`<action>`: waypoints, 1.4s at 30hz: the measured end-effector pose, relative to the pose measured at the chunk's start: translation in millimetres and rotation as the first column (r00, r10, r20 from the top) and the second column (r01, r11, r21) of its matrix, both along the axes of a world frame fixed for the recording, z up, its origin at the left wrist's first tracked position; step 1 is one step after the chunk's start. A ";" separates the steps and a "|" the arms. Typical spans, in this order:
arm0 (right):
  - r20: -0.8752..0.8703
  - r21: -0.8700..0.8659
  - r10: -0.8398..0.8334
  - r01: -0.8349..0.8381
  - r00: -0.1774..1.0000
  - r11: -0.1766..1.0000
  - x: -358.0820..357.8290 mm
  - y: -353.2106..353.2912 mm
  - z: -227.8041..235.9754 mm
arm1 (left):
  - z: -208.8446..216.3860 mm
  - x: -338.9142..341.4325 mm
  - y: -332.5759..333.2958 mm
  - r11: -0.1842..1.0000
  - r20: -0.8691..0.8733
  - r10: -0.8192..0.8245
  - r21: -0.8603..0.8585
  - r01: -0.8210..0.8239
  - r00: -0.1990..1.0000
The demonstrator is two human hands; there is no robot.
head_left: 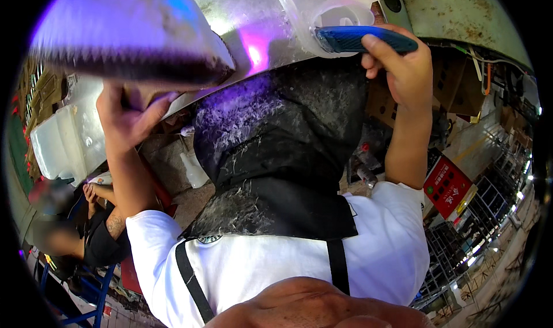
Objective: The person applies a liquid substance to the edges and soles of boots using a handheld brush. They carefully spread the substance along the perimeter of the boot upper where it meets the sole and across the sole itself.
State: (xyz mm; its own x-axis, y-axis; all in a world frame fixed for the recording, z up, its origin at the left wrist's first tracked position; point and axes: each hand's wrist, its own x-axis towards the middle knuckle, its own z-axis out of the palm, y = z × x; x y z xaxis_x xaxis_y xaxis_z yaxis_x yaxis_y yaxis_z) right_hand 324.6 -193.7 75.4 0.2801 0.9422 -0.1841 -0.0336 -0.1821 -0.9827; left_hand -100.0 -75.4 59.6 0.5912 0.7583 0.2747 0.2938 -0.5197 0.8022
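Note:
My right hand (pixel 403 68) is closed round a dark blue ridged handle (pixel 368 40), thumb on top. The tool's far end reaches into a translucent plastic container (pixel 294 17) on the metal table, and its tip does not show clearly. My left hand (pixel 132 115) is at the table's near edge, thumb lying along a beige edge and its other fingers hidden. Over it looms a large, blurred, rounded pale thing (pixel 132 28) with a dark fringed lower edge, lit purple; its kind cannot be made out.
The metal table (pixel 259 5) carries a bright pink light spot. White fluff clings to my black apron (pixel 276 132). A translucent tub (pixel 57 138) stands at left, near a seated person (pixel 103 236). Cardboard boxes (pixel 461 86) and a red box (pixel 449 187) lie at right.

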 end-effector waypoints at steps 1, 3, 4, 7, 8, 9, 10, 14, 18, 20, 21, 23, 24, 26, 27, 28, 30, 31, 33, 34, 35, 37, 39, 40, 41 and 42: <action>-0.144 -0.031 -0.012 0.007 0.990 0.999 5.4 1.1 -0.3 | 4.9 4.5 2.1 0.999 0.041 0.016 -0.029 -0.015 0.999; -0.233 -0.023 -0.081 0.078 0.969 0.997 7.5 -4.9 -1.5 | 22.4 22.2 -7.1 0.950 0.210 0.088 -0.312 -0.019 0.974; -0.224 -0.009 -0.086 0.086 0.971 0.996 9.7 -8.2 -3.1 | 35.1 27.6 -7.2 0.898 0.214 0.087 -0.440 0.016 0.973; -0.327 0.022 -0.044 0.054 0.944 0.998 3.6 -26.0 -6.0 | 59.3 42.2 -5.6 0.734 0.124 0.048 -0.677 0.049 0.991; -0.423 0.081 0.011 0.026 0.906 0.996 -7.5 -26.8 -0.8 | 56.9 46.6 -6.6 0.731 0.176 0.059 -0.677 0.077 0.983; -0.511 0.126 0.053 0.013 0.858 0.992 -19.9 -26.8 5.5 | 52.3 51.7 -9.4 0.718 0.228 0.061 -0.686 0.116 0.972; -0.607 0.188 0.100 0.020 0.789 0.982 -30.3 -24.3 8.8 | 51.0 56.1 -12.5 0.683 0.275 0.062 -0.713 0.160 0.960; -0.679 0.430 0.251 0.098 0.690 0.897 -74.4 13.9 7.2 | 37.4 66.9 -25.4 0.611 0.439 0.125 -0.740 0.280 0.890; -0.302 0.607 0.244 -0.011 0.922 0.795 -84.8 11.0 -6.7 | 38.3 67.4 -31.3 0.599 0.467 0.157 -0.745 0.292 0.870; 0.023 0.656 0.128 -0.112 0.991 0.746 -84.0 -8.6 6.1 | 39.8 66.3 -33.3 0.589 0.464 0.195 -0.760 0.275 0.864; 0.142 0.639 0.214 -0.255 0.966 0.726 -73.1 -12.3 15.5 | 41.5 62.6 -35.0 0.586 0.461 0.206 -0.764 0.269 0.863; 0.259 0.583 0.396 -0.469 0.881 0.663 -57.3 -16.7 35.8 | 43.3 58.6 -33.2 0.579 0.465 0.214 -0.768 0.272 0.859; 0.279 0.614 0.404 -0.486 0.871 0.623 -53.3 -12.7 40.7 | 46.1 57.2 -33.9 0.589 0.457 0.199 -0.763 0.267 0.867; 0.341 0.630 0.370 -0.502 0.864 0.593 -43.4 0.6 52.5 | 48.1 61.1 -27.2 0.589 0.469 0.138 -0.747 0.309 0.872; 0.357 0.644 0.362 -0.507 0.861 0.572 -39.2 13.0 53.8 | 52.0 59.2 -27.9 0.602 0.452 0.121 -0.741 0.297 0.884; 0.375 0.653 0.348 -0.511 0.859 0.559 -34.7 24.4 55.6 | 54.4 57.6 -27.8 0.609 0.440 0.101 -0.736 0.295 0.892; 0.564 0.533 0.218 -0.552 0.797 0.641 -30.9 30.0 72.7 | 58.8 55.7 -28.2 0.628 0.423 0.075 -0.723 0.287 0.903; 0.629 0.526 0.225 -0.621 0.744 0.582 -28.7 33.5 75.9 | 60.9 55.1 -28.7 0.640 0.417 0.069 -0.716 0.280 0.906; 0.692 0.527 0.210 -0.682 0.691 0.507 -34.5 30.8 73.0 | 65.3 55.4 -29.0 0.650 0.367 0.082 -0.724 0.229 0.927; 0.723 0.526 0.195 -0.711 0.663 0.467 -37.4 30.6 71.9 | 68.5 57.1 -28.7 0.648 0.322 0.099 -0.739 0.184 0.942; 0.692 0.522 0.228 -0.693 0.685 0.498 -43.1 21.1 71.7 | 69.3 58.0 -28.9 0.645 0.275 0.116 -0.752 0.138 0.954; 0.635 0.513 0.302 -0.680 0.711 0.524 -52.6 5.3 71.9 | 62.8 57.9 -29.8 0.652 0.326 0.162 -0.743 0.147 0.931; 0.583 0.499 0.361 -0.671 0.728 0.548 -59.3 -1.0 73.9 | 60.1 58.2 -30.1 0.652 0.352 0.180 -0.742 0.156 0.919; 0.570 0.492 0.369 -0.665 0.734 0.562 -60.6 -3.7 76.1 | 59.9 58.3 -30.4 0.648 0.352 0.176 -0.744 0.162 0.919; 0.553 0.499 0.364 -0.648 0.749 0.576 -60.5 -4.1 75.6 | 59.6 58.7 -30.7 0.644 0.353 0.171 -0.746 0.166 0.920; 0.536 0.506 0.359 -0.631 0.764 0.587 -60.0 -4.1 75.7 | 59.4 59.4 -30.9 0.650 0.355 0.170 -0.741 0.167 0.919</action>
